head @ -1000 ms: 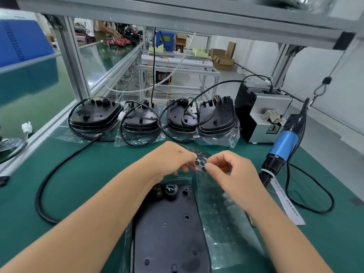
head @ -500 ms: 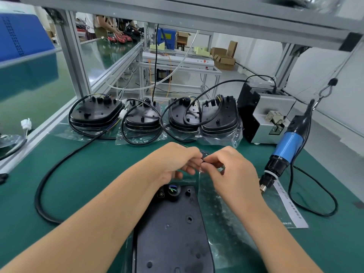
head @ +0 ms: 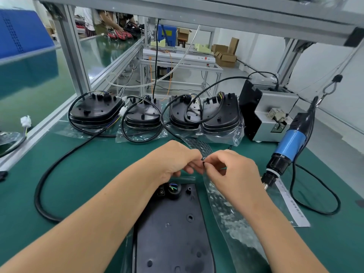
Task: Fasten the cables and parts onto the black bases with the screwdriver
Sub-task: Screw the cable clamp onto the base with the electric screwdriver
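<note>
Clear, flimsy backing strip [head: 220, 196] pinched between left hand [head: 175, 160] and right hand [head: 234, 170], fingers closed on a tiny black part [head: 203, 164] at its edge; light, easily dropped, best nipped fingertip-to-fingertip above black base [head: 173, 229].

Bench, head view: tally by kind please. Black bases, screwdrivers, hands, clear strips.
Black bases: 5, with four in the back row and one near base
Screwdriver: 1
Hands: 2, left hand, right hand
Clear strip: 1
Total: 9
</note>
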Available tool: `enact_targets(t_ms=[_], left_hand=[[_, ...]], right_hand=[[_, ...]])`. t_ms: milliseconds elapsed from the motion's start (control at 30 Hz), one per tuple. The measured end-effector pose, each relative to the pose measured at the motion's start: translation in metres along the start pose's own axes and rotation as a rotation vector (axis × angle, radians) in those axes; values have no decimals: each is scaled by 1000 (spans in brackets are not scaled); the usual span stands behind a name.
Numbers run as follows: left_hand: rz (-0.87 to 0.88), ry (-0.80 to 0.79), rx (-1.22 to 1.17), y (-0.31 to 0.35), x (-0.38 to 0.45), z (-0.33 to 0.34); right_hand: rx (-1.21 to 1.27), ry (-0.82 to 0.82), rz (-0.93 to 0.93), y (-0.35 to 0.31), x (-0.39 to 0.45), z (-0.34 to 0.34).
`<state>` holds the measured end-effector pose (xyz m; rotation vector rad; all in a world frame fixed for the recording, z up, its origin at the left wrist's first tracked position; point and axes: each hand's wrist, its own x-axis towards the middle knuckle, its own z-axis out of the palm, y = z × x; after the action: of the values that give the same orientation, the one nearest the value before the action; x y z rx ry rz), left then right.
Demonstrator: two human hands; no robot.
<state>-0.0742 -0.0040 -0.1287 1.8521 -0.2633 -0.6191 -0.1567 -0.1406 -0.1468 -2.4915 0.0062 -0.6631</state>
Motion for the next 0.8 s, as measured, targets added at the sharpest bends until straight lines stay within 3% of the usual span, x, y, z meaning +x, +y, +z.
enact_targets(t_ms=[200, 300, 367, 433, 533, 800], left_hand=[[10, 13, -3, -2, 2, 0], [33, 28, 79, -5, 4, -4], [62, 52, 209, -8, 6, -10], [95, 122, 341, -14, 7, -16], [196, 286, 463, -25, 5, -24], [338, 390, 353, -39, -2, -38]], right_hand=[[-28, 22, -20, -5, -3, -1], [171, 22, 76, -14, -10, -9], [342, -75, 170, -23, -18, -18], [489, -276, 286, -31, -28, -24], [539, -467, 418, -38, -43, -23], [496, -422, 463, -44, -57, -20]])
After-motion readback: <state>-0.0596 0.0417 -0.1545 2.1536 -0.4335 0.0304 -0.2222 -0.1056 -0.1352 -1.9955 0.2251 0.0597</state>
